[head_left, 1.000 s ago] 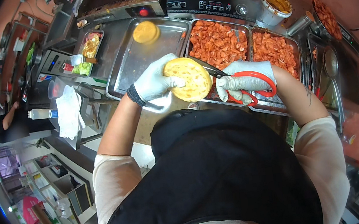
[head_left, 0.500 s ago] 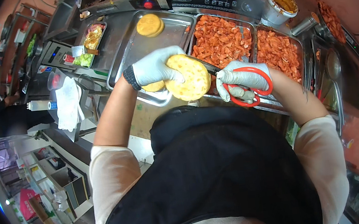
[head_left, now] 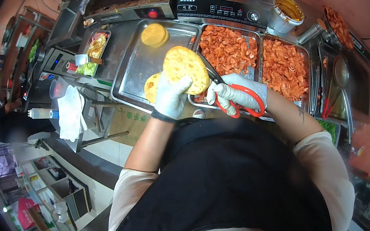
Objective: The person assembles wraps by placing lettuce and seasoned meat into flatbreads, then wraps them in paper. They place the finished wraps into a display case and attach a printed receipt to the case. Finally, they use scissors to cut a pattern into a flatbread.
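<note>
A round, golden flatbread (head_left: 183, 65) is tilted up in my left hand (head_left: 169, 100). My gloved thumb lies over its lower face, with the other fingers hidden behind it. My right hand (head_left: 240, 94), gloved too, grips red-handled scissors (head_left: 258, 99). Their dark blades run up along the bread's right edge; whether they cut into it I cannot tell. Beneath is a large metal tray (head_left: 124, 82), where stacked flatbreads (head_left: 155, 35) lie at the far side and another flatbread (head_left: 150, 88) sits partly behind my left hand.
Two trays of red-sauced meat pieces (head_left: 227, 45) stand to the right, below a cooker (head_left: 227, 9). A sauce-smeared bucket (head_left: 286, 10) and a ladle (head_left: 341, 73) are farther right. A small tray (head_left: 94, 56) with egg and lettuce stands left. A griddle (head_left: 130, 4) is at the back.
My left hand has shifted from the bread's left side to its lower edge, and the bread is tilted more upright. The scissors have turned, so their blades now show along its right edge.
</note>
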The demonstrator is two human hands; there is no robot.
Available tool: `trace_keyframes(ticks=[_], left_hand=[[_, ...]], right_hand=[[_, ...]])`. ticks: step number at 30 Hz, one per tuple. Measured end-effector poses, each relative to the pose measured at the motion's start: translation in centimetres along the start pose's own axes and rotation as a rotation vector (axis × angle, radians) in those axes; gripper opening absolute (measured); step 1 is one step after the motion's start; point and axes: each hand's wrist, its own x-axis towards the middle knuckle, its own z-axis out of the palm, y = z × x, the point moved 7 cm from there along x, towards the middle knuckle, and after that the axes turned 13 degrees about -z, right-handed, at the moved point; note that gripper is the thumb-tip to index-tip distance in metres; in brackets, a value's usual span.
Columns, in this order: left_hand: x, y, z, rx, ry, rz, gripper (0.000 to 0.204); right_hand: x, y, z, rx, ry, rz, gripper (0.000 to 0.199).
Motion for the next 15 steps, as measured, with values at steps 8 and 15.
trace_keyframes(ticks=[8,15], left_hand=[[-0.1,-0.1,-1.0,0.071,-0.024,-0.027,0.066],[-0.2,0.8,-1.9,0.274,-0.006,0.005,0.063]], right_hand=[[-0.2,-0.5,0.2,-0.013,-0.011,-0.053,0.058],[-0.5,-1.2,-0.3,-0.109,-0.081,0.035,0.059]])
